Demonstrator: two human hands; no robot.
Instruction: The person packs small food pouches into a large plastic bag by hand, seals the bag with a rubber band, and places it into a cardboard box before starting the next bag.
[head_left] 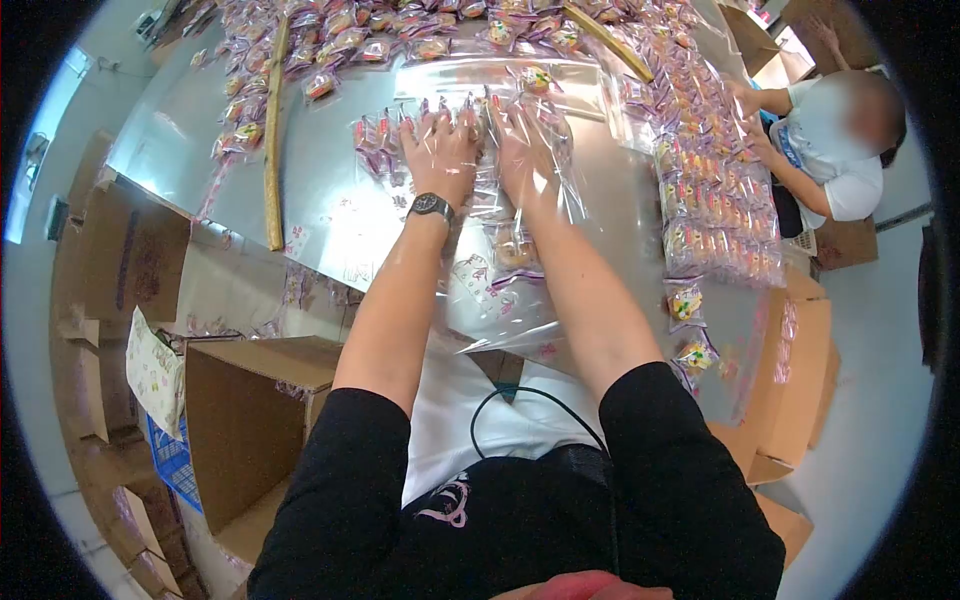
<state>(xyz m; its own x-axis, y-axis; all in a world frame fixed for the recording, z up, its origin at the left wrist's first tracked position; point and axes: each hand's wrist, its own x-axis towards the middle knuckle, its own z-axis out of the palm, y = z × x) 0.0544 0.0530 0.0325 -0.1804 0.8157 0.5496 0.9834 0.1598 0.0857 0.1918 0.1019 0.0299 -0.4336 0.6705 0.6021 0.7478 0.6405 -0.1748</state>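
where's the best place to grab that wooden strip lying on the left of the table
Probably the near half of the wooden strip, pinched across its narrow width by the left hand, coming from the right. It lies long and thin, pointing away from you; its far part runs among wrapped packets, while bare table flanks the near half's right side.

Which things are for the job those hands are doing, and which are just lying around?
Seem part of the job:
- left hand and right hand, on the snacks
- wrapped snacks under them
- clear plastic film
- metal table

Seem just lying about:
- left wooden stick
- open cardboard box
- blue plastic crate
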